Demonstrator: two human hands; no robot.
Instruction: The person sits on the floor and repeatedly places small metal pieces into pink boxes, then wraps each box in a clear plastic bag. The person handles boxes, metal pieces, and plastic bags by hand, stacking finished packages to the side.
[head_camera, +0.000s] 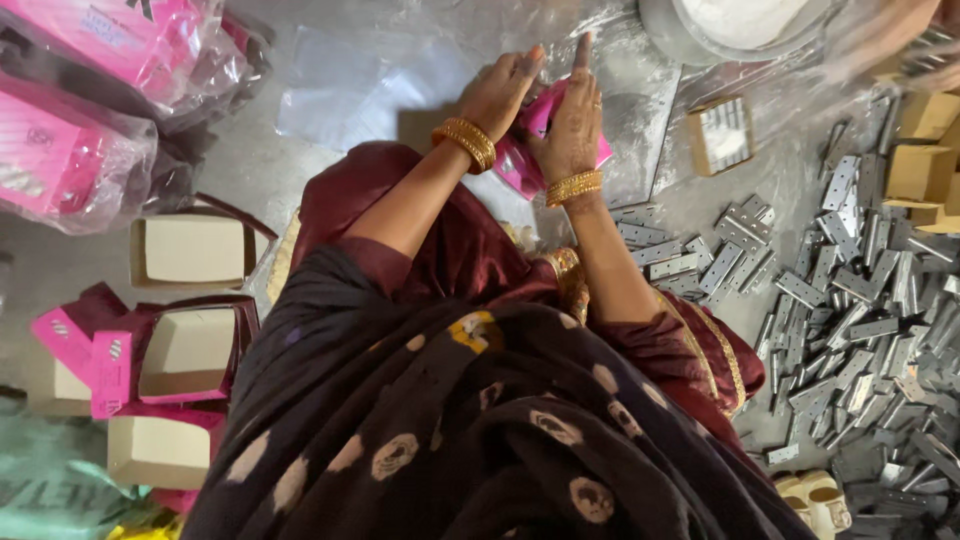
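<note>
A small pink box (528, 160) wrapped in a clear plastic bag is held between both hands above the grey floor. My left hand (500, 92) grips its left side, fingers curled over the top. My right hand (572, 125) presses on its right side with the index finger raised. Both wrists carry gold bangles. My maroon and black clothing fills the lower middle of the view.
Several metal hinges (860, 320) lie heaped on the right. Small open cardboard boxes (190, 250) and pink box parts (95, 360) sit on the left. Bagged pink packages (70, 150) lie top left. Clear plastic bags (350, 85) lie ahead. A brown box (720, 135) holds hinges.
</note>
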